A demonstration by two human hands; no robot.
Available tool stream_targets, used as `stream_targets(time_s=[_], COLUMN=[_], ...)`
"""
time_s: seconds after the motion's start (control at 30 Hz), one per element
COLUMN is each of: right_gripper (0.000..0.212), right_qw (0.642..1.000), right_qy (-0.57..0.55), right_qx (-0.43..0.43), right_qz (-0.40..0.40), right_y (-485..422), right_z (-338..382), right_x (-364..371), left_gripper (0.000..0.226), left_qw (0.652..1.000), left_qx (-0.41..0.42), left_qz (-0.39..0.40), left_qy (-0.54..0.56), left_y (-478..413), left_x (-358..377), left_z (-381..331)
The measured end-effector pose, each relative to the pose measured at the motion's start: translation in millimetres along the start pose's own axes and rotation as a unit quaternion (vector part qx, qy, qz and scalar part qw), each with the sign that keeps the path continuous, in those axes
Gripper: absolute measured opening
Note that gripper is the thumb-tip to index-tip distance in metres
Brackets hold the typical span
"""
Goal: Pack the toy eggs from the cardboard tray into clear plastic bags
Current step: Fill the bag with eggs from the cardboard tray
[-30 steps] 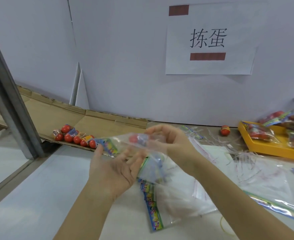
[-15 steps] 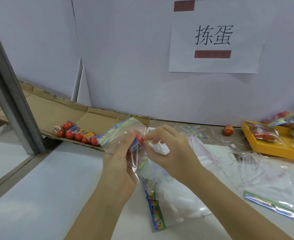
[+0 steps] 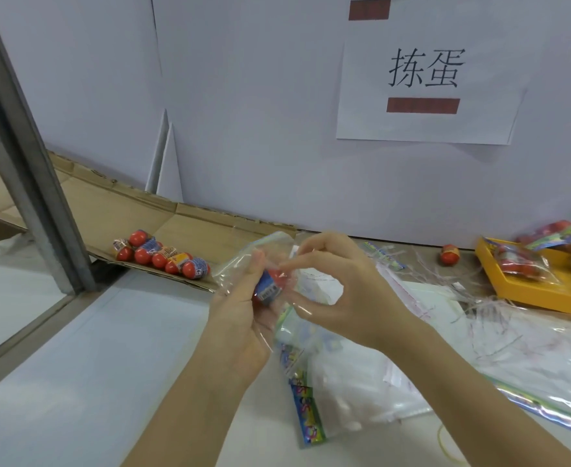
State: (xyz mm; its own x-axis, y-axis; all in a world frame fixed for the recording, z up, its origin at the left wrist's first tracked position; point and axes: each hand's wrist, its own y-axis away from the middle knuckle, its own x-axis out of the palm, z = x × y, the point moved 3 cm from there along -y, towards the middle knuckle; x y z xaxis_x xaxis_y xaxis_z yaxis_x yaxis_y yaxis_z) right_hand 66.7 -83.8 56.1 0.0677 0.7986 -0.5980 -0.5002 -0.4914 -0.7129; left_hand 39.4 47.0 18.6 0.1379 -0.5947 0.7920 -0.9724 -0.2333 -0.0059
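My left hand (image 3: 240, 318) holds a clear plastic bag (image 3: 260, 252) upright in front of me, with a red and blue toy egg (image 3: 270, 284) against its fingers inside the film. My right hand (image 3: 341, 298) pinches the bag's upper edge just right of the egg with thumb and forefinger. Several red toy eggs (image 3: 163, 256) lie in a row on the flat cardboard tray (image 3: 115, 210) at the left, behind my left hand.
A pile of empty clear bags (image 3: 344, 392) with colourful header strips lies under my hands. A yellow tray (image 3: 540, 294) of filled bags stands at the right. One loose egg (image 3: 449, 253) rests by the white wall. A grey metal post (image 3: 25, 156) rises at the left.
The bag has turned from lying flat across both hands to standing upright in my left hand. My right hand moved down to pinch its top edge beside the egg.
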Motion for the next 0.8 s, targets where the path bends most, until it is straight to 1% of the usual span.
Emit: stream_targets(time_s=[0.07,0.1,0.13,0.17,0.2,0.23,0.3,0.4,0.43,0.5,0.57,0.6,0.63,0.67,0.73,0.8], right_gripper=[0.033,0.026,0.016,0.009,0.008,0.008,0.014,0.021,0.021,0.025,0.032,0.036,0.038,0.034,0.019,0.019], right_qw=[0.998,0.997,0.994,0.989,0.983,0.976,0.967,0.966,0.972,0.989,0.982,0.975,0.972,0.973,0.98,0.986], right_qy=[-0.026,-0.022,-0.002,0.036,0.082,0.13,0.202,0.238,0.225,0.132,0.001,-0.041,-0.067,-0.085,-0.1,-0.083], right_qx=[0.004,-0.022,-0.065,-0.113,-0.149,-0.163,-0.138,-0.08,-0.05,0.052,0.146,0.167,0.173,0.17,0.156,0.14], right_qz=[-0.049,-0.075,-0.087,-0.083,-0.069,-0.057,-0.064,-0.063,-0.044,0.034,0.123,0.142,0.145,0.133,0.077,0.028], right_y=[1.7,3.2,5.6,7.6,8.6,8.6,7.3,6.0,5.1,3.3,4.9,6.0,6.5,6.3,6.1,7.1], right_z=[2.9,6.1,9.4,12.3,13.6,13.2,11.3,10.8,10.8,6.3,-2.9,-5.6,-6.4,-5.9,-4.4,-4.3], right_x=[-2.5,-3.8,-4.3,-3.1,-0.7,2.2,6.7,11.5,13.6,17.5,24.1,26.0,26.3,25.9,23.0,19.8], left_gripper=[0.031,0.029,0.028,0.029,0.031,0.032,0.032,0.035,0.034,0.025,0.022,0.022,0.023,0.023,0.022,0.024], left_qw=[0.999,0.999,0.998,0.997,0.996,0.996,0.997,0.996,0.996,0.997,0.998,0.998,0.998,0.998,0.997,0.996], left_qx=[0.009,0.015,0.021,0.029,0.037,0.041,0.045,0.055,0.056,0.049,0.034,0.029,0.023,0.015,-0.002,0.0], left_qz=[-0.031,-0.047,-0.062,-0.069,-0.07,-0.068,-0.064,-0.072,-0.072,-0.06,-0.044,-0.044,-0.048,-0.053,-0.069,-0.083], left_qy=[0.001,0.008,0.018,0.028,0.036,0.039,0.022,-0.006,-0.011,-0.014,-0.03,-0.039,-0.043,-0.042,-0.026,-0.006], left_y=[-1.4,-2.2,-3.0,-3.6,-4.0,-4.1,-3.5,-2.1,-2.2,-1.2,0.7,1.2,1.3,1.4,1.0,-0.6], left_x=[-2.1,-2.7,-3.7,-3.6,-4.1,-3.9,-4.4,-5.0,-5.3,-4.6,-3.3,-3.3,-3.9,-4.2,-4.4,-5.4], left_z=[-0.8,-1.9,-3.0,-4.2,-4.5,-4.5,-3.3,-3.3,-3.5,-2.8,-1.3,-0.9,-0.5,-0.3,-0.9,-3.0])
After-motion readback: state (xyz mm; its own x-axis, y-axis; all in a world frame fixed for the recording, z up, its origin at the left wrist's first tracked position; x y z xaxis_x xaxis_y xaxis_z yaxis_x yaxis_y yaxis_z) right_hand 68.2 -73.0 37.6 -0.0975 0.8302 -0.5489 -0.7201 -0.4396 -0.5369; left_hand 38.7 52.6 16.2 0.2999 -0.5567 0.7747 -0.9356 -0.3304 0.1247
